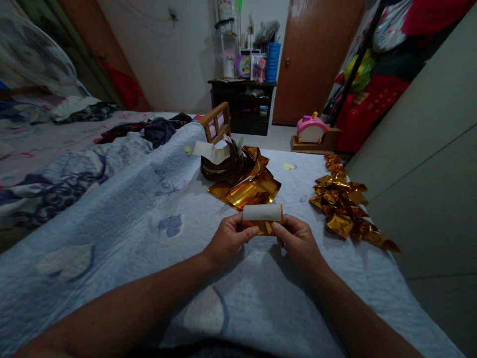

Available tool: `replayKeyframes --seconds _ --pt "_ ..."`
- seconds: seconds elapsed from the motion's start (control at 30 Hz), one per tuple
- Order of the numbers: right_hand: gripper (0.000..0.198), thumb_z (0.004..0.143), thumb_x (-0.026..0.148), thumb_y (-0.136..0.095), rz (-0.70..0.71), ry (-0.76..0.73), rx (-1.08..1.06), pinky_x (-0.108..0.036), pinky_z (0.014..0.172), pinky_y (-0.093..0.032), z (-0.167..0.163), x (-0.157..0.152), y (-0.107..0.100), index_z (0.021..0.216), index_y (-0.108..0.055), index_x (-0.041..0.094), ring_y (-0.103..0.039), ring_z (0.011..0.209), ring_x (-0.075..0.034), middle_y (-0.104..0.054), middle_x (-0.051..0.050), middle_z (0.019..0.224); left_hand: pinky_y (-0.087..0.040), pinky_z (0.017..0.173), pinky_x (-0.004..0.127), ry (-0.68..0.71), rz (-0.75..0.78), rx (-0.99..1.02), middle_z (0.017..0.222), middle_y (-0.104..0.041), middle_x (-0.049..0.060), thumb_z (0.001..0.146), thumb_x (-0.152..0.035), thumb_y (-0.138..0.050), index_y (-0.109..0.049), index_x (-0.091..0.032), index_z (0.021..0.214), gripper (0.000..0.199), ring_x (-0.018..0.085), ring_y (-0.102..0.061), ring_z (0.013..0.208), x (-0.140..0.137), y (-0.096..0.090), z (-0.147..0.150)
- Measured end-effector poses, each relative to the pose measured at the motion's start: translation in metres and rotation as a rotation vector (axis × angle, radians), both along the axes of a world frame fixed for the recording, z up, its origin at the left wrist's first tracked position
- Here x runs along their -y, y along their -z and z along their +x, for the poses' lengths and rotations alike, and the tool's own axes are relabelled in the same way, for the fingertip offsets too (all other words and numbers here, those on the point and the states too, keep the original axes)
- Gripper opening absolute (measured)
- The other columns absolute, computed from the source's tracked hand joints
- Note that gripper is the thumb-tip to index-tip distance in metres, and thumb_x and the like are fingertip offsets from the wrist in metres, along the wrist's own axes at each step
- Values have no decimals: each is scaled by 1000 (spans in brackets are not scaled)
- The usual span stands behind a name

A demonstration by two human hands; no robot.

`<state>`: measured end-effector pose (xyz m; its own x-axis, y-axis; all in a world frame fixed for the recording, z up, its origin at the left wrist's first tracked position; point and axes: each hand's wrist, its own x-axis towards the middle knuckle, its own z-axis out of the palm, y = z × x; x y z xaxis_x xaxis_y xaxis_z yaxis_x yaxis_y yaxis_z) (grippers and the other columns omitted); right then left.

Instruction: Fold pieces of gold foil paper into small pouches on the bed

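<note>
Gripping curled gold paper (263,214) at left end with left hand (225,239), right end with right hand (299,241), over quilt (137,228), near loose sheets (254,192). Best to press evenly, align edges, avoid crushing curve.

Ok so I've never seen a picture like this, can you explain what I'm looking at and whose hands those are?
There is no machine here, just a person's two bare hands. The single picture comes from a camera worn on that person's head, looking forward and down, so their arms reach in from the bottom edge. The left hand and the right hand hold a curled sheet of shiny gold foil with a pale back between them, over a light blue patterned bedcover. Just beyond lie loose, glossy gold foil sheets beside a dark brown, curved bundle of layered sheets. On the right is a pile of crumpled-looking, shiny gold foil pieces.
</note>
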<state>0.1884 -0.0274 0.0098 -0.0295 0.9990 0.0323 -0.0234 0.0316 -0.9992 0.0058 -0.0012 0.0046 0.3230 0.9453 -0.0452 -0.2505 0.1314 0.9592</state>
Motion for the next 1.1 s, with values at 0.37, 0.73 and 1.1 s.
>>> replayKeyframes --seconds 0.37,0.73,1.1 --pt "39 77 39 -72 -98 -180 27 -26 58 -36 5 -5 6 105 -77 11 -50 61 -12 -67 -3 75 -51 76 26 -45 48 -25 82 -71 2 73 -31 -83 -74 -16 94 27 16 -65 79 1 -4 -5" --pt "35 80 37 -73 -83 -205 -19 -27 59 -39 3 -5 4 103 -78 12 -45 57 -12 -57 1 62 -49 67 25 -101 146 -83 69 -65 -1 75 -23 -80 -76 -16 82 10 13 -59 67 0 -6 -5" --pt "36 79 39 -71 -108 -195 36 -25 55 -34 1 -5 5 102 -77 11 -41 56 -10 -60 0 66 -50 72 26 -116 51 -67 77 -71 2 69 -26 -84 -74 -14 82 20 15 -64 72 -3 -3 -8"
